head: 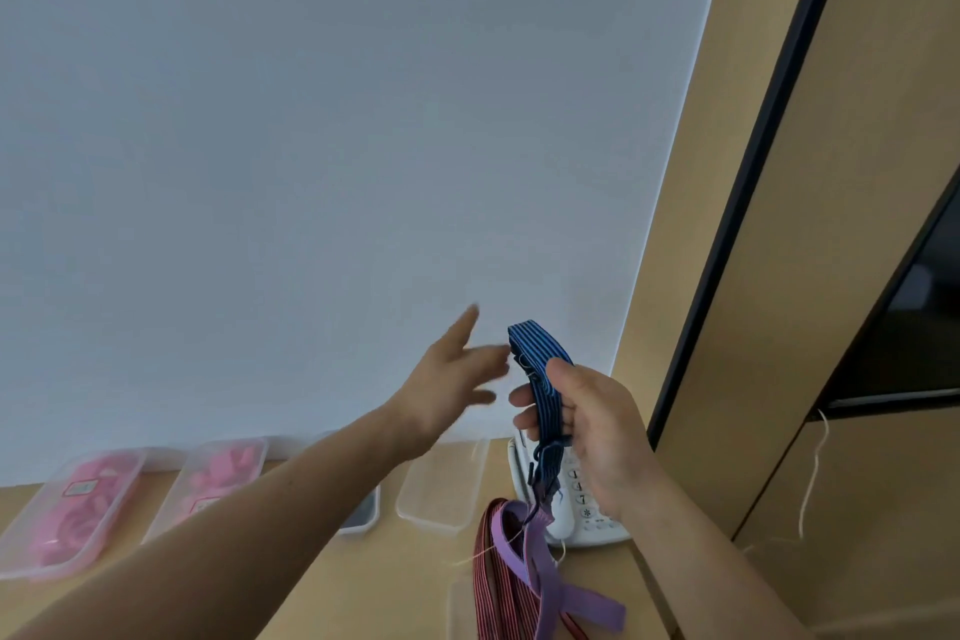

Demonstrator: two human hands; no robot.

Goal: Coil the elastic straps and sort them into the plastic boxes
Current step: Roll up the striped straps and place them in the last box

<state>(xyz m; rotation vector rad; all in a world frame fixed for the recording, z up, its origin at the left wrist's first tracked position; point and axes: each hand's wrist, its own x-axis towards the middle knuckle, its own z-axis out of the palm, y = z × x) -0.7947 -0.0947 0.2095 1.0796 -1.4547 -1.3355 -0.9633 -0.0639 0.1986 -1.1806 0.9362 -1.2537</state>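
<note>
- The left hand point(457, 379) is blurred, its fingers spread open and holding nothing, raised in front of the white wall point(311, 146)
- The left forearm covers part of a plastic box point(363, 515) at the bench's back edge, so what lies in it cannot be made out
- The bottom edge of the view cuts off the purple strap point(550, 582) and the red striped strap point(498, 582), which lie loose together near the bench's right edge
- A white telephone point(576, 499) at the bench's back right corner is partly hidden behind the right hand point(592, 437)
- The right hand is closed around the blue striped strap point(545, 379), held up above the bench point(405, 582); the strap is dark blue with lighter blue lines, folded into a bunch of loops, its top arching over the thumb and a dark end hanging below the palm
- Two lidded boxes point(72, 499) with pink contents stand along the back edge at the left; what those contents are stays unclear
- An empty clear box point(441, 483) stands at the back edge, just left of the telephone
</note>
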